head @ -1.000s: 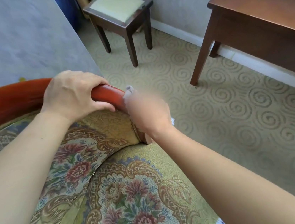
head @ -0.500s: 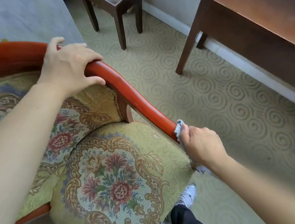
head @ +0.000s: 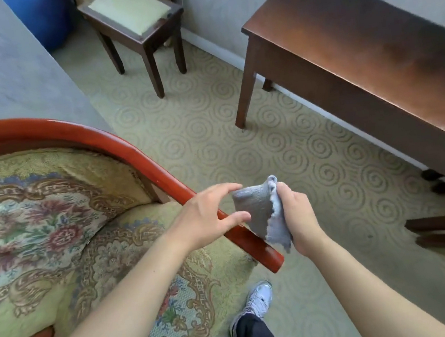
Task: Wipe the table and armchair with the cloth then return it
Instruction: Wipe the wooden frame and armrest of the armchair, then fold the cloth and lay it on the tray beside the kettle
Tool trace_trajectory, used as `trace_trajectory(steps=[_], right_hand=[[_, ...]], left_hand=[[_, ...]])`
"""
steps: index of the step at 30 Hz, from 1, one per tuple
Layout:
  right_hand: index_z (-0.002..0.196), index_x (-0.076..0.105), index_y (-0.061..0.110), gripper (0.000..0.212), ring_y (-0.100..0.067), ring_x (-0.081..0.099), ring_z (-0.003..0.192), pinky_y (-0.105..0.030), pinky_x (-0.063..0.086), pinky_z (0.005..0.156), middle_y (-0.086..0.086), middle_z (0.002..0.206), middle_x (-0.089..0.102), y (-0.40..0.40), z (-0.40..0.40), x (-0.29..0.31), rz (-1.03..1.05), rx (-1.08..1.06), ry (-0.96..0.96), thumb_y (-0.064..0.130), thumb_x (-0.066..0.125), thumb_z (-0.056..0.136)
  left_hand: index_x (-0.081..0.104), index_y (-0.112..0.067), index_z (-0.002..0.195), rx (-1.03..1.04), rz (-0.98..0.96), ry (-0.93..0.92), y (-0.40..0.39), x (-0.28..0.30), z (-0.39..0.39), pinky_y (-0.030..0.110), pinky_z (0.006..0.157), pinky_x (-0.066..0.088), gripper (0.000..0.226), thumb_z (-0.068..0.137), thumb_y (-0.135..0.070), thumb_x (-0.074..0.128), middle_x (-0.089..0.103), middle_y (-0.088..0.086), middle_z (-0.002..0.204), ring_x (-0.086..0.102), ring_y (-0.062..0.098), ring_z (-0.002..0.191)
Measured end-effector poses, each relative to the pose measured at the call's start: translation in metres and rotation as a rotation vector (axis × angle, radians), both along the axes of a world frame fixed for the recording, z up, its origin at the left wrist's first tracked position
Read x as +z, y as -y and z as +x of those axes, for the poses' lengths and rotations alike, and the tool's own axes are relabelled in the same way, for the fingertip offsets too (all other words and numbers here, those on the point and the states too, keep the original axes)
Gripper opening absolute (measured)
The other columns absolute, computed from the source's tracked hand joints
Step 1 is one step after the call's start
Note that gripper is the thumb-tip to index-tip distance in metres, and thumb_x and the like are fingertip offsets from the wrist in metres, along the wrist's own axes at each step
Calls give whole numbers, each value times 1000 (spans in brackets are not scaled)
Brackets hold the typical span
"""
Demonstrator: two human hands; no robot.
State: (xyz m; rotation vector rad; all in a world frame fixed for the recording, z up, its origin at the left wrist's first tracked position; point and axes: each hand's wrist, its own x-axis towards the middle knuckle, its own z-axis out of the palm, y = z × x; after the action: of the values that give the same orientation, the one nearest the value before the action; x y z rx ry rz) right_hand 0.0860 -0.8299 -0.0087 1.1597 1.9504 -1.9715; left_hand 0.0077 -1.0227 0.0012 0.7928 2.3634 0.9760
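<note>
A grey cloth [head: 257,209] hangs crumpled just above the front end of the armchair's red wooden armrest [head: 158,176]. My right hand [head: 297,215] is closed around the cloth's right edge. My left hand [head: 207,217] is spread open, with fingertip and thumb touching the cloth's left side over the armrest. The armchair [head: 56,239] has floral tapestry upholstery and fills the lower left. The dark brown wooden table [head: 355,48] stands at the right along the wall.
A small dark stool with a pale cushion [head: 132,11] stands at the back. A blue object [head: 40,14] sits in the far corner. Patterned beige carpet [head: 269,148] lies between chair and table. My shoes [head: 257,301] show at the bottom.
My right hand slid the cloth down the armrest to its front end and lifted it off. My left hand let go of the chair's back rail and came to the cloth.
</note>
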Motion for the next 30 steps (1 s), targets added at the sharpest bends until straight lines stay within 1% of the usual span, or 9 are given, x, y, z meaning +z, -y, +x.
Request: trace_trajectory(steps=[2, 4, 7, 9, 12, 15, 19, 26, 30], right_hand=[[86, 75, 11, 41, -27, 69, 81, -41, 56, 78, -15, 89, 73, -21, -2, 33, -241, -38, -73, 45, 58, 71], [98, 77, 6, 43, -28, 69, 91, -44, 56, 89, -18, 99, 74, -46, 4, 67, -381, -21, -164, 34, 55, 74], [72, 78, 14, 37, -19, 68, 72, -25, 56, 64, -2, 73, 72, -88, 27, 110, -480, -16, -288, 24, 45, 83], [90, 79, 13, 44, -23, 70, 86, -31, 56, 75, -9, 92, 75, -119, 46, 133, -505, -22, -361, 34, 40, 93], [116, 72, 14, 57, -29, 66, 105, -38, 52, 88, -13, 112, 72, -158, 76, 169, -443, 6, -433, 57, 45, 92], [125, 65, 16, 36, -25, 67, 108, -31, 54, 84, -9, 118, 71, -187, 103, 194, -203, 140, -539, 35, 58, 95], [110, 72, 18, 23, -17, 68, 101, -35, 54, 85, -8, 110, 74, -226, 131, 218, 19, 28, -574, 21, 63, 89], [104, 75, 13, 13, -22, 70, 94, -41, 57, 85, -14, 105, 76, -317, 179, 244, 116, -160, -612, 14, 68, 93], [101, 75, 13, 11, -29, 72, 95, -49, 57, 90, -15, 103, 76, -390, 193, 246, 150, -256, -594, 15, 72, 90]], left_hand=[[54, -37, 136, 103, 108, 167, -29, 17, 9, 11, 91, 45, 58, 84, -47, 76, 62, -23, 120, 55, -16, 104], [60, -35, 124, 226, 245, 291, -58, 42, 14, 17, 84, 50, 43, 85, -34, 79, 70, -13, 110, 63, -6, 91], [70, -26, 96, 300, 435, 367, -99, 87, 22, 23, 77, 51, 12, 86, -25, 77, 74, -8, 90, 66, 8, 79], [71, -26, 92, 288, 509, 382, -125, 117, 31, 24, 74, 52, 11, 82, -30, 76, 73, -3, 84, 64, 10, 78], [72, -27, 98, 244, 569, 390, -161, 157, 47, 41, 82, 55, 24, 79, -42, 74, 73, 16, 97, 64, 20, 84], [73, -30, 101, 172, 574, 364, -195, 191, 62, 54, 85, 54, 31, 79, -51, 71, 70, 23, 102, 63, 22, 86], [74, -32, 105, 83, 588, 363, -243, 217, 77, 33, 80, 57, 22, 87, -43, 67, 75, 13, 103, 68, 16, 90], [75, -26, 103, 7, 662, 428, -362, 234, 105, 19, 74, 54, 20, 91, -38, 65, 78, 0, 97, 70, 7, 86], [66, -29, 121, -51, 673, 449, -455, 229, 110, 28, 89, 52, 22, 101, -24, 57, 76, -1, 108, 69, 10, 101]])
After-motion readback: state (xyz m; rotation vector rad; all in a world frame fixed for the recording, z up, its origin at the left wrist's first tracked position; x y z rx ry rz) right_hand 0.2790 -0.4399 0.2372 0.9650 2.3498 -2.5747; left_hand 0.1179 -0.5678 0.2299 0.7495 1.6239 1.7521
